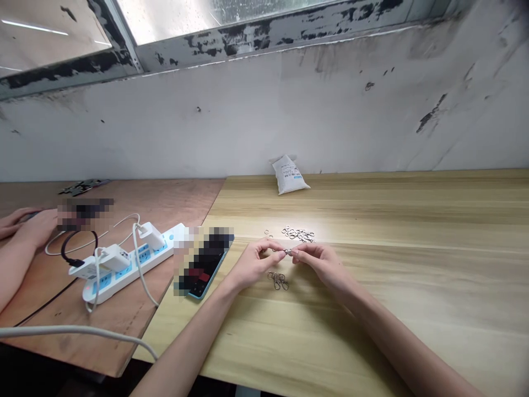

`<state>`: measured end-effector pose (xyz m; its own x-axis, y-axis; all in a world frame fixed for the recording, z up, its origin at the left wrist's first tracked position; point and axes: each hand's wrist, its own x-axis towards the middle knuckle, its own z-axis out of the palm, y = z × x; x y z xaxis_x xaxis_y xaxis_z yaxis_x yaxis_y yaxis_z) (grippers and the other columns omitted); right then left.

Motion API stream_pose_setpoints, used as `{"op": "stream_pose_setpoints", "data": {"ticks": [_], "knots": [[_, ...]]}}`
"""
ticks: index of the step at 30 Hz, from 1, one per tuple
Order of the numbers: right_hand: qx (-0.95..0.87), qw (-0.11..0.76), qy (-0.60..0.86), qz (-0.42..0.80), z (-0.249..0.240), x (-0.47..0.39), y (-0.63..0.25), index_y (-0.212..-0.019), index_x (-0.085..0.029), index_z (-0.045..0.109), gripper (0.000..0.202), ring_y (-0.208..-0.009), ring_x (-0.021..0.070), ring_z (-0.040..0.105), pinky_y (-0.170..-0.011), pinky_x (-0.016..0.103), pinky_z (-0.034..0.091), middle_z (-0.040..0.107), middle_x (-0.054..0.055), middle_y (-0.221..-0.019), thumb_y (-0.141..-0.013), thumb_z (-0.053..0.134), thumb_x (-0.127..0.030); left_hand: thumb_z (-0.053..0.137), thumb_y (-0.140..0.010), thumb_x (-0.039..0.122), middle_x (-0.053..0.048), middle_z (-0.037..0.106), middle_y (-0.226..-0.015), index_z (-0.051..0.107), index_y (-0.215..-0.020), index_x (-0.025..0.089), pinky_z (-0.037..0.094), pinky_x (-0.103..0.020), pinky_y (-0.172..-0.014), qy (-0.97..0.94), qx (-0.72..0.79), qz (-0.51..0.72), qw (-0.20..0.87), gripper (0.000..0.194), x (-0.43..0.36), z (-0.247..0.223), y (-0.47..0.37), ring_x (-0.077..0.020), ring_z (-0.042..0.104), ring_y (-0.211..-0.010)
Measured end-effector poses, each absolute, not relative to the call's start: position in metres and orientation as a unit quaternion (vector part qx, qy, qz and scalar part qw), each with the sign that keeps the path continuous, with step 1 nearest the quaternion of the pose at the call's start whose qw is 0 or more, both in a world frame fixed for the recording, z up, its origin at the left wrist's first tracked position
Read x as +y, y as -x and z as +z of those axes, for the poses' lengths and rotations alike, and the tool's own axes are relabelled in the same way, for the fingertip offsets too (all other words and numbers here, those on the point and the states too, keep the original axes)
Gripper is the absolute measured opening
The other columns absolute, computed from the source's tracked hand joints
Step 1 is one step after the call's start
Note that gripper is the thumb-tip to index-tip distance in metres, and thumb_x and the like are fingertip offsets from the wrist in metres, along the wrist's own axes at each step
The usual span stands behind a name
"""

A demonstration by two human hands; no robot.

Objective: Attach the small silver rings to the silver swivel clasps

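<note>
- A small metal clasp (287, 252) is pinched between the fingertips of both hands, just above the worktop (413, 264).
- The left hand (255, 262) is closed on the clasp's left end; the right hand (318, 260) is closed on its right end, fingertips nearly meeting.
- Judging by this, a joining step is in hand: fitting a ring to the clasp. The next move likely calls for fine, steady fingertip pressure.
- Just below the hands lie a few joined clasps (278, 280); just beyond them, a loose pile of rings and clasps (298, 234).
- Farther beyond stands a small white bag (289, 175).
- Left of the left hand: a phone (206, 264), then a power strip (132, 264).
- Another person's hand (28, 226) rests at far left.
</note>
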<state>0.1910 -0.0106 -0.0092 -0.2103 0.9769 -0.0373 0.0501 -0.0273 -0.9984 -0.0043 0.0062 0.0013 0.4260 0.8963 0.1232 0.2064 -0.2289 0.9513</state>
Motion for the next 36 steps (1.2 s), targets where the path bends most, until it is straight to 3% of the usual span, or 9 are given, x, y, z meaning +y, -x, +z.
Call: {"op": "stream_pose_setpoints", "data": {"ticks": [10,16,21,24,30,36], "knots": [[-0.544,0.433,0.457,0.555,-0.009,-0.01,-0.193,-0.07,-0.019,0.07,0.033,-0.072,0.0152,0.056,-0.076,0.029,0.042,0.065,0.002,-0.072,-0.075,0.069,-0.052,0.067,-0.083,0.028,-0.006,0.066,-0.095,0.071,-0.08,0.02,0.048,-0.038,-0.091,-0.742,0.402,0.383,0.376,0.009,0.004,0.005,0.005,-0.0197,0.062,-0.096],[-0.542,0.419,0.44,0.581,-0.004,-0.011,-0.193,-0.067,-0.018,0.068,0.036,-0.062,0.012,0.051,-0.066,0.027,0.042,0.063,0.001,-0.067,-0.077,0.068,-0.052,0.068,-0.079,0.02,-0.004,0.065,-0.098,0.067,-0.073,0.021,0.042,-0.043,-0.1,-0.775,0.423,0.374,0.285,0.006,0.002,0.006,0.004,-0.0219,0.057,-0.106],[-0.554,0.424,0.416,0.584,-0.007,-0.011,-0.193,-0.088,-0.018,0.07,0.035,-0.068,0.0136,0.058,-0.066,0.028,0.046,0.066,0.003,-0.076,-0.077,0.069,-0.052,0.068,-0.079,0.02,-0.004,0.064,-0.105,0.066,-0.073,0.021,0.039,-0.045,-0.103,-0.779,0.431,0.367,0.272,0.006,0.003,0.006,0.005,-0.023,0.055,-0.111],[-0.606,0.425,0.425,0.521,-0.012,-0.013,-0.192,-0.099,-0.02,0.067,0.032,-0.072,0.0149,0.059,-0.065,0.028,0.047,0.065,0.003,-0.081,-0.081,0.066,-0.047,0.067,-0.08,0.02,-0.004,0.064,-0.108,0.066,-0.072,0.021,0.038,-0.046,-0.104,-0.778,0.429,0.361,0.283,0.008,0.003,0.006,0.006,-0.0232,0.053,-0.113],[-0.758,0.394,0.415,0.313,-0.018,-0.017,-0.188,-0.119,-0.022,0.057,0.029,-0.057,0.0101,0.049,-0.056,0.025,0.043,0.061,0.002,-0.085,-0.091,0.051,-0.028,0.067,-0.08,0.021,-0.005,0.062,-0.113,0.066,-0.072,0.021,0.034,-0.045,-0.107,-0.775,0.423,0.343,0.32,0.008,0.001,0.006,0.005,-0.0235,0.049,-0.119],[-0.802,0.361,0.416,0.233,-0.021,-0.017,-0.185,-0.1,-0.021,0.065,0.018,-0.056,0.0102,0.051,-0.057,0.025,0.042,0.06,0.002,-0.079,-0.093,0.05,-0.027,0.067,-0.08,0.019,-0.005,0.061,-0.115,0.066,-0.073,0.02,0.032,-0.044,-0.108,-0.764,0.412,0.344,0.358,0.007,0.0,0.009,0.005,-0.0232,0.049,-0.121]]}}
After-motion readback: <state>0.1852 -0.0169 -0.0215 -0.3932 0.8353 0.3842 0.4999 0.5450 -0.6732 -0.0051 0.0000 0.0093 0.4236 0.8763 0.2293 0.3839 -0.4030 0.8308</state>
